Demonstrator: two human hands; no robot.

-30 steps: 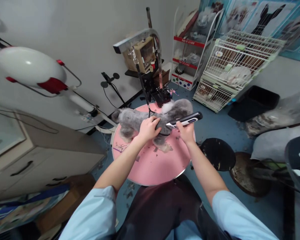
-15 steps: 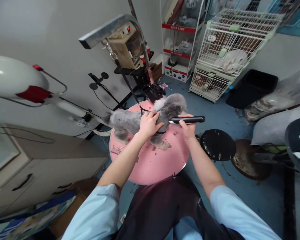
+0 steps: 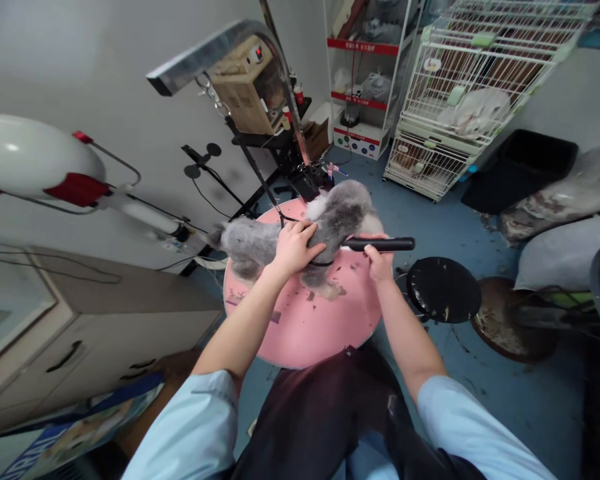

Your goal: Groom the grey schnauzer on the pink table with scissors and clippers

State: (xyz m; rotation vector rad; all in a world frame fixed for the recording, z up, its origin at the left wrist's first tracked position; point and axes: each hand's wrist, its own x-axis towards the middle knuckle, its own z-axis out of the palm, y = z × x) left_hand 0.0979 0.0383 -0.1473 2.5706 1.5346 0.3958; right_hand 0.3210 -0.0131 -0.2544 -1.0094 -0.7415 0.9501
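Observation:
A grey dog (image 3: 253, 239) with short-clipped fur stands on a round pink table (image 3: 300, 337), its head end to the right. Spread over the dog's shoulder is my left hand (image 3: 296, 247), thumb apart from the fingers, flat against the fur. My right hand (image 3: 380, 264) is closed around black hair clippers (image 3: 393, 244), held nearly level. Their front end is at the dog's neck and chest, where the blade is hard to make out. A black strap (image 3: 255, 170) runs down from the metal grooming arm (image 3: 205, 52) to the dog's back.
Loose fur tufts (image 3: 311, 297) lie on the table. A white dryer (image 3: 35, 153) juts in at left, above a cabinet (image 3: 105, 347). To the right stand a black round stool (image 3: 444, 289), a black bin (image 3: 520, 170) and white cages (image 3: 445, 127) with animals inside.
The view has shifted slightly, so the cages and stool sit farther right. My right hand and the clippers have moved a little down and right; my left hand stays on the dog's shoulder.

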